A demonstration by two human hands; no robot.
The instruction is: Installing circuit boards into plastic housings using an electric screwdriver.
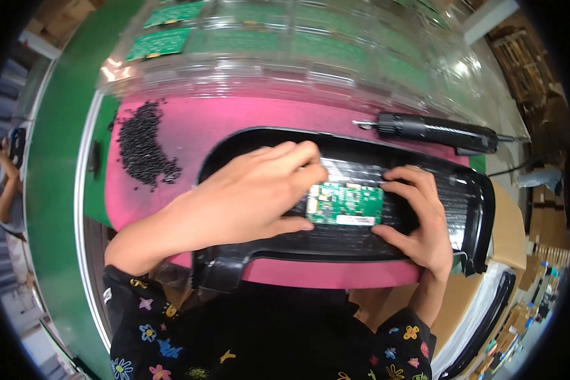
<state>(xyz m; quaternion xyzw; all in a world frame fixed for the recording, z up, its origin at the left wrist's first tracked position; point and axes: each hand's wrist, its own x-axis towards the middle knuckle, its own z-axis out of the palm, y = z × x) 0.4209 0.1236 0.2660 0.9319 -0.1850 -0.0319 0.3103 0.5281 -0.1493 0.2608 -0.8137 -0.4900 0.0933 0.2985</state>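
A green circuit board (348, 204) with a white label strip along its near edge lies level inside a black plastic housing (285, 247), a shallow tray with a raised rim. My left hand (266, 187) grips the board's left end, thumb at the near corner and fingers at the far one. At the right end, my right hand (423, 218) pinches the board's edge between thumb and fingers. Whether the board touches the housing floor I cannot tell. Beyond the housing, a black electric screwdriver (437, 130) lies with its bit pointing left.
A heap of small black screws (144, 145) sits on the pink mat (190, 117) at left. Clear plastic trays (266, 69) holding several green boards stand behind. A cardboard box (508, 231) is at right. Another person's hand (3, 152) shows at far left.
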